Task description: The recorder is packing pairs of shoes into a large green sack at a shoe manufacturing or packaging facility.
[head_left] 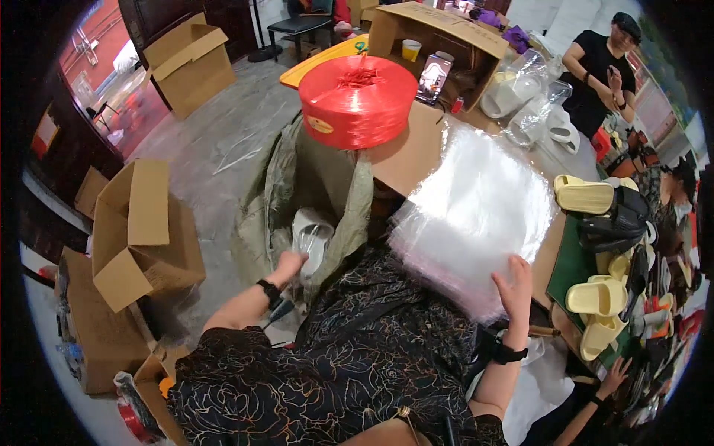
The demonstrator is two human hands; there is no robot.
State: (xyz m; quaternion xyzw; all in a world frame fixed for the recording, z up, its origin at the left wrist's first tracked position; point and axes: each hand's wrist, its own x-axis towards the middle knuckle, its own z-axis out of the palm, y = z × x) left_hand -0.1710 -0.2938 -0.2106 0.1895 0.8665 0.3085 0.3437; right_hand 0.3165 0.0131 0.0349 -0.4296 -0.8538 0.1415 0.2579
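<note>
My left hand is closed on a clear plastic bag with a white slide sandal in it. The bagged sandal is at the mouth of a greenish woven sack, which stands open in front of me. My right hand, fingers apart, touches the near right edge of a stack of clear, shiny plastic bags on the cardboard-covered table. It holds nothing that I can see.
A big red roll of plastic twine stands beyond the sack. Yellow slides and a person's hand are at the right. Bagged white slides lie near a standing person. Open cartons stand left.
</note>
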